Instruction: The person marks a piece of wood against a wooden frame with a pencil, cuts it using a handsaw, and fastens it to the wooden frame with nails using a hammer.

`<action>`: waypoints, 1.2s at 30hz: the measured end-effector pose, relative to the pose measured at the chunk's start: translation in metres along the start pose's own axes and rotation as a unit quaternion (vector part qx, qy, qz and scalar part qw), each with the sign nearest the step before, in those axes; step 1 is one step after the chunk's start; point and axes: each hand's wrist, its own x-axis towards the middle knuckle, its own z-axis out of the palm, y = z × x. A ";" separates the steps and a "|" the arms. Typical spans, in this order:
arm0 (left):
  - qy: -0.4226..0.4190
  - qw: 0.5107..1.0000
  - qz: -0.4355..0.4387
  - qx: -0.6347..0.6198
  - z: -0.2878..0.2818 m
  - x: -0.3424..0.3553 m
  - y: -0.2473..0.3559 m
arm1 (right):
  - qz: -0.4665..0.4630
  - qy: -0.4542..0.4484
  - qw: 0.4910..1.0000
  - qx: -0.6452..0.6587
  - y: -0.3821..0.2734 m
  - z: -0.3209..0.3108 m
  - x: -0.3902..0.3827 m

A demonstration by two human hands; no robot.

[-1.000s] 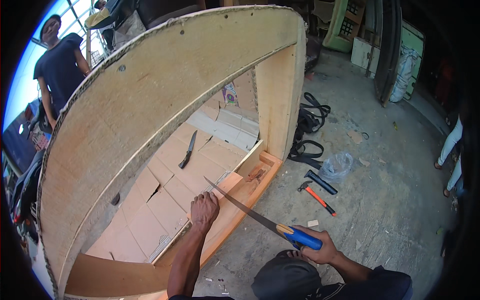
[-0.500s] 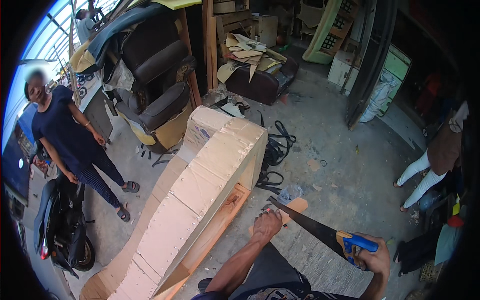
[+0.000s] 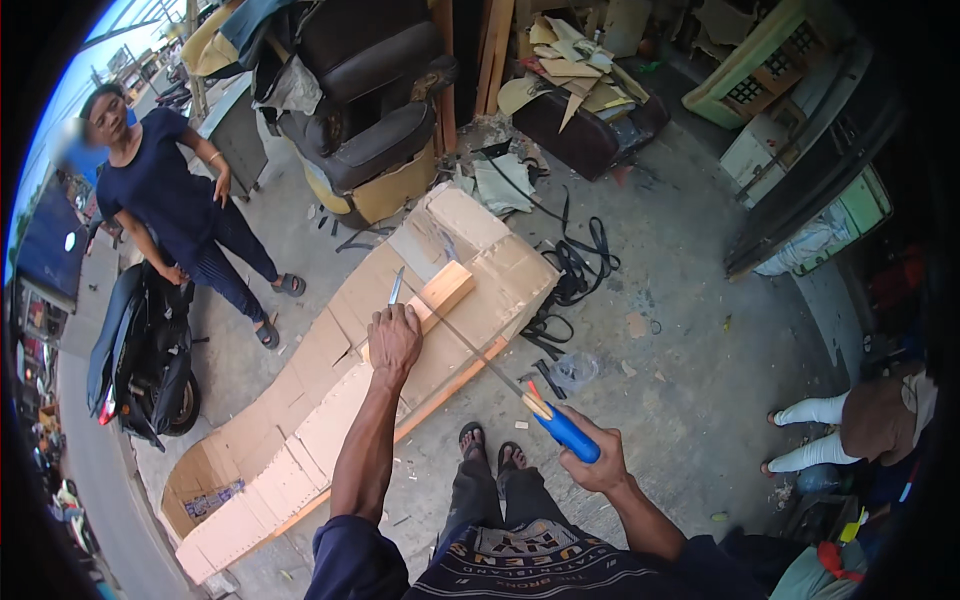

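Note:
My left hand grips a short wooden block and presses it on top of a long, curved frame covered in cardboard. A thin, pointed, silvery thing sticks out beyond its fingers; I cannot tell its kind. My right hand is closed around the blue handle of a handsaw. Seen nearly edge-on, the saw's blade slants up and left across the block, just right of my left hand. Whether its teeth touch the wood cannot be told.
A hammer and a clear plastic bag lie on the concrete right of the frame, near black straps. A worn dark armchair stands behind. One person stands left by a motorbike; another person is at right.
The wooden block and my left hand have moved from low by my legs up onto the cardboard-covered frame. The saw has swung left, its blade turned edge-on across the block.

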 end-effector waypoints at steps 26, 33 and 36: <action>-0.019 0.981 -0.187 0.045 0.007 0.006 0.019 | -0.030 -0.056 0.998 0.009 -0.020 0.037 0.063; -0.034 0.975 -0.219 0.034 0.009 0.001 0.007 | 0.024 -0.086 0.996 0.007 -0.022 0.041 0.045; -0.005 0.980 -0.197 0.031 0.013 -0.001 0.004 | -0.009 -0.076 0.997 0.005 -0.054 0.017 0.031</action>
